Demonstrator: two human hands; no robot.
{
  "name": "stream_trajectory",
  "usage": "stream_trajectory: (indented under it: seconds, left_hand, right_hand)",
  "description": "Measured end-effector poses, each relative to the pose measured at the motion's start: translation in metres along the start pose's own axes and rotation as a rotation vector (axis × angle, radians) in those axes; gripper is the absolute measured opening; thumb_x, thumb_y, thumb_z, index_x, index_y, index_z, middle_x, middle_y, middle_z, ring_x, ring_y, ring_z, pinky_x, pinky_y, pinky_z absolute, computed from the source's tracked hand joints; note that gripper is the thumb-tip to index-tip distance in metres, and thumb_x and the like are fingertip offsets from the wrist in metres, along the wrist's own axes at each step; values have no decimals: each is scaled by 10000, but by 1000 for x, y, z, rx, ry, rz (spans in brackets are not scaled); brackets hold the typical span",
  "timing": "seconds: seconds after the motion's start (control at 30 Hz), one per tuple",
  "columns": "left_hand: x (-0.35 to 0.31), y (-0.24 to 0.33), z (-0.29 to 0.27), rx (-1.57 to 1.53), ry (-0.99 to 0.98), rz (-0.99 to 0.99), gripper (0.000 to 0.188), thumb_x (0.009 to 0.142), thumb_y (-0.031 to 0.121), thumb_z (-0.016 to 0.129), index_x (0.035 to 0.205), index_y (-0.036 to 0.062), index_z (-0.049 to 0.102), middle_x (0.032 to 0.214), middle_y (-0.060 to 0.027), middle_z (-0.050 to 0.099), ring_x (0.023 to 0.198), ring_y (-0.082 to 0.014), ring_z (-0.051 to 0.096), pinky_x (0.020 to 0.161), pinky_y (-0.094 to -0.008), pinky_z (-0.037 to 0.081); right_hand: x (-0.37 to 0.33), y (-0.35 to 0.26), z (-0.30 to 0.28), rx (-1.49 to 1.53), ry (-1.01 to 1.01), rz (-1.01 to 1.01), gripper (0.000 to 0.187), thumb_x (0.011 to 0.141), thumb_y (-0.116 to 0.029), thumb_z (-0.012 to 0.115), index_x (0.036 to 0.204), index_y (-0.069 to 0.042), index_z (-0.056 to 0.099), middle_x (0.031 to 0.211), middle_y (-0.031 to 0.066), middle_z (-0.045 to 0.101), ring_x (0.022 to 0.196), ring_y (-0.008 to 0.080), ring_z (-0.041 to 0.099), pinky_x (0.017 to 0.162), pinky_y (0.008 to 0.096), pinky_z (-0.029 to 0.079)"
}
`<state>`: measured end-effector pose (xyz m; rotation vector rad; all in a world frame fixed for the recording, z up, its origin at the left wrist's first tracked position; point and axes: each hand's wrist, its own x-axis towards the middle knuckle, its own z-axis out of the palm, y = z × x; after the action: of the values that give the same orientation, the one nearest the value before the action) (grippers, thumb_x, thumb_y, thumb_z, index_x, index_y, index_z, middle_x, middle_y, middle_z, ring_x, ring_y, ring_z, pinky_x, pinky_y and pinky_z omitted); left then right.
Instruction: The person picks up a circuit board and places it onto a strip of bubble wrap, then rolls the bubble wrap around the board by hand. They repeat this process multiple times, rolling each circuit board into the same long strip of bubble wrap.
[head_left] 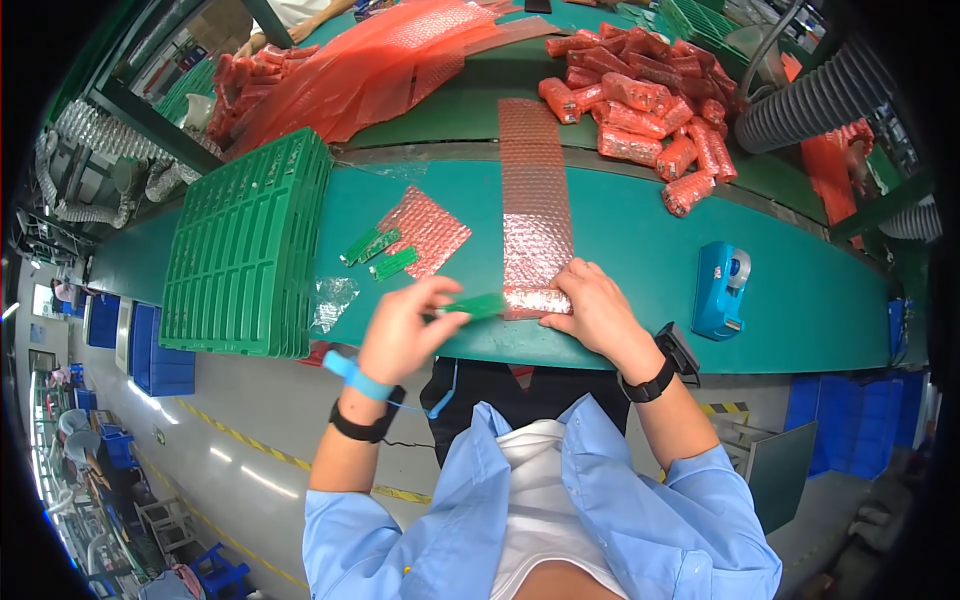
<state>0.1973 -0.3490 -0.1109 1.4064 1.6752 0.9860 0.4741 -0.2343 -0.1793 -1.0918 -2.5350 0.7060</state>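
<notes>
A long strip of pink bubble wrap (534, 190) lies lengthwise on the green bench, its near end folded over. My right hand (597, 312) grips the right side of that folded end between thumb and fingers. Pinched in my left hand (408, 322) is a green circuit board (474, 306), slightly blurred, its right tip beside the fold. Several more green circuit boards (393, 263) lie to the left, next to and partly on a smaller square of pink bubble wrap (428, 232).
Stacked green plastic trays (240, 250) stand at the left. A blue tape dispenser (722, 290) sits at the right. Red bubble-wrapped bundles (640, 95) pile up at the back right, and loose red bubble wrap sheets (390, 65) at the back left. A grey hose (815, 98) hangs at the right.
</notes>
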Motion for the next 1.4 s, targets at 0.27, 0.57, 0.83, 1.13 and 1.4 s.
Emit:
stream_trajectory:
  seconds: [0.27,0.57,0.83,1.13,1.4]
  left_hand:
    - [28,-31,59,239,-113,254,174,953,109,852,1088,21,787,907,-109,766,784,-254,730,750,-367,591]
    - [38,-62,90,338,138,428,172,945,156,855,1084,62,820,1037,-104,761,949,-299,714,810,-427,585]
    - [38,-56,82,313,5,369,186,954,203,849,1095,80,842,1035,-91,759,1001,-338,704,914,-458,570]
    - [50,-56,72,306,-58,360,169,1008,177,781,1120,70,848,1125,-114,792,1098,-350,724,972,-457,576]
    - [55,-67,57,435,-133,397,292,1098,206,655,1292,41,801,1410,-142,773,1337,-382,675,1101,-460,546]
  right_hand:
    - [-2,-19,13,29,-21,31,446,771,-268,982,1106,-63,770,1165,129,681,1184,375,663,1008,495,572]
    - [-2,-7,10,8,4,4,441,774,-268,980,1096,-55,766,1164,131,686,1172,373,671,1000,494,574]
    - [-5,-10,17,21,56,10,485,771,-253,981,1162,-66,764,1197,119,686,1198,374,661,1017,498,561]
    - [-17,-4,37,-68,276,-257,428,804,-157,938,1199,-118,776,1314,64,732,1249,334,672,1036,496,552]
    - [-11,8,36,5,214,-288,354,821,-143,919,1139,-96,770,1287,67,769,1193,347,702,1015,492,572]
